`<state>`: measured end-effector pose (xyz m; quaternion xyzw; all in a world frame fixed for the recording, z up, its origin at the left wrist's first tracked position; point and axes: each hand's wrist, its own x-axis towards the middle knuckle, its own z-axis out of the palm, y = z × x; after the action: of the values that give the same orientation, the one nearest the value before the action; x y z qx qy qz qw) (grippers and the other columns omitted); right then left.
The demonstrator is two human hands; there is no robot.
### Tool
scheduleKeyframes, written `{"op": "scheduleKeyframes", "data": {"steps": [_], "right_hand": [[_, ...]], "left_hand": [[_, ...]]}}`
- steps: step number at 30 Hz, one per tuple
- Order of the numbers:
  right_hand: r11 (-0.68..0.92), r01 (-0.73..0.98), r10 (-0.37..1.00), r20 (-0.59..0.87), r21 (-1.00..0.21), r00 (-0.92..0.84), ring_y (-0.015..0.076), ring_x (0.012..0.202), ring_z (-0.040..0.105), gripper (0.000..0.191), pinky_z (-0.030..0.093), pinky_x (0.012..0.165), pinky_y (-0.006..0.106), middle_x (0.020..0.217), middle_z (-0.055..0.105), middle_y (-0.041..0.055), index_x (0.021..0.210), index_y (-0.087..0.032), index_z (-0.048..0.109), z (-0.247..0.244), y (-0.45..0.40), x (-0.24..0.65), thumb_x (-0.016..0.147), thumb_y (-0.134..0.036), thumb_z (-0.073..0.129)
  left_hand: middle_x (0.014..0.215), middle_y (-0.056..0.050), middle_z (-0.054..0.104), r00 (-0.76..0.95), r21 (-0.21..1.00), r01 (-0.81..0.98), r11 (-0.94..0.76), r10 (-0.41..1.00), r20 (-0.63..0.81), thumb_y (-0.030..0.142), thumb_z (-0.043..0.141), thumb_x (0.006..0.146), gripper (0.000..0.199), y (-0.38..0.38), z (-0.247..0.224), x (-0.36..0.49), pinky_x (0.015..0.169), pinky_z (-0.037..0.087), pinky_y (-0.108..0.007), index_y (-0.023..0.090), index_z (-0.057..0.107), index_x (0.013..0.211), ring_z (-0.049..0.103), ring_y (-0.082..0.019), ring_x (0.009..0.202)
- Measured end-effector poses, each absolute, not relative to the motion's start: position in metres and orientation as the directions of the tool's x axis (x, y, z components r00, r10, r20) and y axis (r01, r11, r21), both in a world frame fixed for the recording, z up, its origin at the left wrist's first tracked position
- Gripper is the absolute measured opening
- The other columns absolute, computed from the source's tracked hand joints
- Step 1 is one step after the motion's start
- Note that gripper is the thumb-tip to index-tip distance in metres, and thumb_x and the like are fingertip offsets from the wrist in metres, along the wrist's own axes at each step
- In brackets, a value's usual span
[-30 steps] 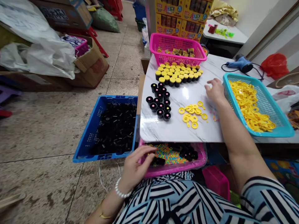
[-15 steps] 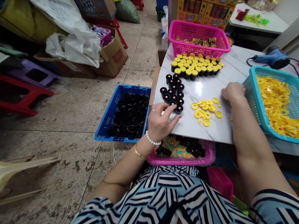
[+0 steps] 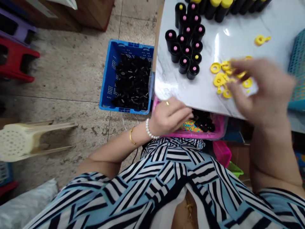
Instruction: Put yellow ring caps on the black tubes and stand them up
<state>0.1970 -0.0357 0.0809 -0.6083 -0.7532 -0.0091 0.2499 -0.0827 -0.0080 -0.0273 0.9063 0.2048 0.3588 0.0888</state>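
Observation:
My left hand [image 3: 170, 116] is over the near edge of the pink tray [image 3: 222, 125] below the table. Its fingers reach out to the right, side by side, with nothing visible in them; their undersides are hidden. The tray holds small multicoloured beads [image 3: 190, 126] and black tubes [image 3: 204, 122]. Blurred by motion, my right hand [image 3: 264, 89] hovers at the loose yellow rings [image 3: 219, 79] on the table, thumb and fingers apart. I see nothing between them. Left of the rings stand several upright black tubes [image 3: 184, 63] with pink or yellow beads at their tops.
Black tubes with yellow caps [image 3: 221, 8] stand along the far side of the white table [image 3: 207, 98]. A blue crate [image 3: 107, 79] full of black parts sits to the left. At the right edge is a teal basket [image 3: 297, 70]. A cream stool [image 3: 16, 141] stands on the floor.
The view has tilted down. My left hand has gone from beside the standing black tubes to the pink tray. My right hand has moved from near the teal basket to the yellow rings.

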Motion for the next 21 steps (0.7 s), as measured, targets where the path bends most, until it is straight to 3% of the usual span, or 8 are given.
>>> {"op": "scheduleKeyframes", "data": {"steps": [1,3,6,9,13,17,19,21], "right_hand": [[0.356,0.848,0.917,0.321,-0.392,-0.237,0.0218,0.102,0.074,0.036,0.06,0.093,0.04,0.115,0.077,0.0008,0.13,-0.037,0.07,0.077,-0.061,0.185,0.093,-0.036,0.067],[0.305,0.754,0.949,0.123,-0.582,-0.289,0.0201,0.092,0.077,0.029,0.064,0.081,0.039,0.105,0.079,-0.0056,0.12,-0.048,0.074,0.065,-0.1,0.172,0.095,-0.035,0.064],[0.036,0.739,0.999,0.024,-0.673,-0.026,0.0249,0.089,0.078,0.024,0.065,0.081,0.045,0.102,0.08,-0.0042,0.112,-0.048,0.077,0.049,-0.126,0.179,0.092,-0.037,0.07],[-0.133,0.637,0.945,0.096,-0.76,0.312,0.0272,0.08,0.076,0.019,0.064,0.075,0.047,0.095,0.079,0.0002,0.108,-0.042,0.079,0.048,-0.127,0.193,0.092,-0.039,0.071],[-0.127,0.593,0.914,0.138,-0.795,0.381,0.025,0.072,0.074,0.016,0.062,0.07,0.045,0.092,0.078,0.0019,0.107,-0.038,0.078,0.056,-0.125,0.207,0.094,-0.039,0.068],[-0.155,0.803,0.895,0.263,-0.575,0.361,0.0249,0.081,0.074,0.021,0.06,0.075,0.043,0.102,0.078,0.004,0.112,-0.033,0.077,0.055,-0.107,0.234,0.094,-0.04,0.067],[-0.184,0.901,0.861,0.377,-0.392,0.34,0.0252,0.086,0.074,0.024,0.059,0.081,0.042,0.106,0.078,0.0066,0.112,-0.027,0.078,0.055,-0.084,0.252,0.093,-0.039,0.067],[-0.224,0.928,0.834,0.433,-0.298,0.341,0.0236,0.084,0.073,0.024,0.057,0.085,0.039,0.102,0.079,0.0079,0.107,-0.022,0.08,0.057,-0.052,0.27,0.092,-0.038,0.068]], "left_hand": [[0.094,-0.006,0.067,0.769,0.339,0.29,-0.895,0.429,0.475,0.029,0.063,0.1,0.016,-0.019,-0.041,-0.091,0.075,0.053,-0.032,0.018,0.068,0.111,0.061,-0.017,0.085],[0.093,-0.009,0.067,0.893,0.368,0.379,-0.849,0.44,0.094,0.024,0.06,0.099,0.016,-0.035,-0.07,-0.103,0.078,0.053,-0.033,0.014,0.071,0.105,0.063,-0.02,0.088],[0.099,-0.015,0.07,0.868,0.358,0.487,-0.796,0.396,-0.301,0.021,0.065,0.092,0.016,-0.038,-0.098,-0.105,0.086,0.054,-0.038,0.011,0.073,0.102,0.067,-0.026,0.096],[0.099,-0.018,0.072,0.833,0.344,0.537,-0.77,0.421,-0.358,0.02,0.064,0.089,0.021,-0.032,-0.098,-0.092,0.086,0.055,-0.038,0.009,0.069,0.106,0.069,-0.029,0.095],[0.092,-0.016,0.073,0.807,0.317,0.583,-0.748,0.49,-0.328,0.019,0.058,0.092,0.024,-0.028,-0.083,-0.078,0.078,0.055,-0.035,0.009,0.066,0.112,0.07,-0.027,0.087],[0.098,-0.024,0.071,0.752,0.213,0.646,-0.733,0.564,-0.341,0.005,0.046,0.093,0.025,-0.03,-0.087,-0.066,0.079,0.055,-0.04,0.003,0.069,0.101,0.07,-0.031,0.095],[0.098,-0.024,0.072,0.771,0.234,0.624,-0.746,0.537,-0.343,0.003,0.047,0.093,0.024,-0.031,-0.095,-0.055,0.079,0.056,-0.04,0.002,0.071,0.098,0.07,-0.031,0.096],[0.095,-0.019,0.073,0.801,0.286,0.585,-0.759,0.485,-0.351,0.005,0.054,0.091,0.019,-0.032,-0.104,-0.045,0.079,0.056,-0.035,0.006,0.073,0.095,0.071,-0.027,0.091]]}}
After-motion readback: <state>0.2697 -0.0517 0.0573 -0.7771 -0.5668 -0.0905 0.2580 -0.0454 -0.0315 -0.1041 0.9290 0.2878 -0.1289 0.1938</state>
